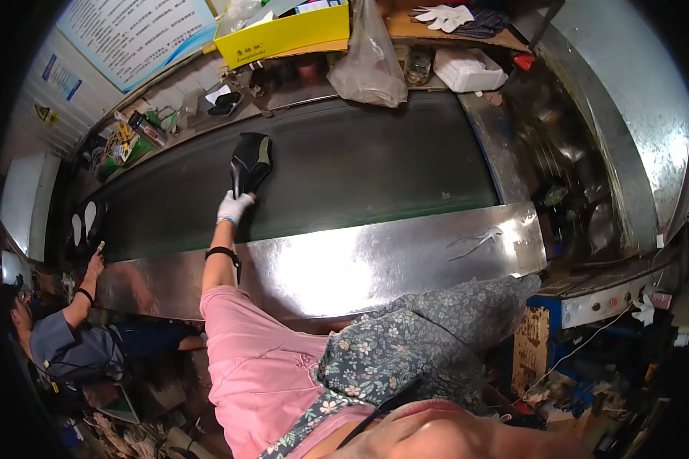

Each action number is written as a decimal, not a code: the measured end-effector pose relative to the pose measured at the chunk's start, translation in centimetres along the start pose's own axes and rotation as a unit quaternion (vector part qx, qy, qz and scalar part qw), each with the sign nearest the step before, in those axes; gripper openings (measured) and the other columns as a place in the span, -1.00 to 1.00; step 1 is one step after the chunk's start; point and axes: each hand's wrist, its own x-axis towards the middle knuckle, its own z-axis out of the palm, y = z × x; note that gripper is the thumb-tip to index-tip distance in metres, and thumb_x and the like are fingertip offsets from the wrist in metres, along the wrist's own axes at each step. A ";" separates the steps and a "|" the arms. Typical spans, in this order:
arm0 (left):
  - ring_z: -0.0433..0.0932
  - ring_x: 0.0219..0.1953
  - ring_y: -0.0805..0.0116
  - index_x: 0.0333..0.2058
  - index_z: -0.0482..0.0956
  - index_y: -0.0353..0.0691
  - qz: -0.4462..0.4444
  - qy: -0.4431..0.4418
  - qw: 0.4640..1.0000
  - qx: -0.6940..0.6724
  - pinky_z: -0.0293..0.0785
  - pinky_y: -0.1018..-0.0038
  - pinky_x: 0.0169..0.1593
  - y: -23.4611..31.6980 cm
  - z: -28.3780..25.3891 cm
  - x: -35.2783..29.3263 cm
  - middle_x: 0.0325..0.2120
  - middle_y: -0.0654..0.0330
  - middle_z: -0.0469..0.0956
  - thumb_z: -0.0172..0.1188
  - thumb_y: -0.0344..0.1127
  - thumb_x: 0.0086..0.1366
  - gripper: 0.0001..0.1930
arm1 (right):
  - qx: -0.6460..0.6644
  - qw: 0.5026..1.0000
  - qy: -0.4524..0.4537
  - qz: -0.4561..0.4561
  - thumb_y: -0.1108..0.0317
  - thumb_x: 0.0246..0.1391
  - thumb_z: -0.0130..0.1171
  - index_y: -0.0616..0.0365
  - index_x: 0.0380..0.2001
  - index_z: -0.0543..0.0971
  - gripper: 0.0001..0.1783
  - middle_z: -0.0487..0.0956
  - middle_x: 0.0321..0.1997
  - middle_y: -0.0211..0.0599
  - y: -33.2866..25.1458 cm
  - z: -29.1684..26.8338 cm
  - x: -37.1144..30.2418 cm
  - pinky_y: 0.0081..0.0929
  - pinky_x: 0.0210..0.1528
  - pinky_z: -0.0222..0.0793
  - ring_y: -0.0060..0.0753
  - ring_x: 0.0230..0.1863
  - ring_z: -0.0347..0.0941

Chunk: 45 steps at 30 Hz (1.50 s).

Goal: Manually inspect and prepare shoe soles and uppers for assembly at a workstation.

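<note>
In the head view, my left arm stretches forward across the shiny metal ledge (390,256); my gloved left hand (235,206) has its fingers wrapped around the near end of black footwear (245,159) over the dark belt (360,168). My right fingers I cannot tell.

Left upper limb of the wearer, seen from above. The left arm (220,269) reached forward and away from the torso (272,359), nearly straight, with no marked bend at the elbow. A pink sleeve (241,317) covered the shoulder and upper part; beyond its hem the skin was bare as far as the cuff. A dark band (223,251) encircled this exposed stretch. The left wrist (226,222) continued roughly in line with the forearm. The left hand (235,208), in a white glove, was turned slightly rightward, its fingers curled in a grip, their exact placement partly hidden.
</note>
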 end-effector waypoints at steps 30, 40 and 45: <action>0.51 0.16 -0.09 0.25 0.41 -0.22 0.002 -0.705 0.602 -0.375 0.40 -0.06 0.27 24.7 27.6 -42.5 0.18 -0.02 0.49 0.23 -0.10 0.20 -0.34 | 0.876 0.331 0.111 0.333 0.44 0.23 0.04 -0.01 -0.11 0.45 -0.82 0.40 -0.58 -0.44 -5.3 -1.1 -3.9 -0.48 -0.76 0.10 -0.57 -0.74 0.28; 0.44 0.25 0.07 0.32 0.37 -0.16 -0.097 -0.767 0.579 -0.258 0.26 0.14 0.38 24.1 31.0 -46.5 0.28 0.08 0.41 0.07 0.07 0.37 -0.35 | 0.938 0.227 0.229 -0.128 0.15 0.28 0.29 0.12 0.49 0.13 -0.15 0.58 0.04 -0.15 -9.3 -23.7 -16.0 -0.24 0.02 0.50 -0.23 -0.04 0.57; 0.40 0.30 0.15 0.35 0.34 -0.14 -0.130 -0.769 0.577 -0.242 0.19 0.23 0.43 23.0 31.2 -48.6 0.33 0.13 0.37 -0.01 0.16 0.45 -0.34 | 0.850 0.218 0.371 -0.303 0.18 0.13 0.48 0.25 0.30 0.40 -0.24 0.60 0.11 -0.18 -3.2 -32.2 -14.5 -0.39 0.26 0.41 -0.34 0.14 0.54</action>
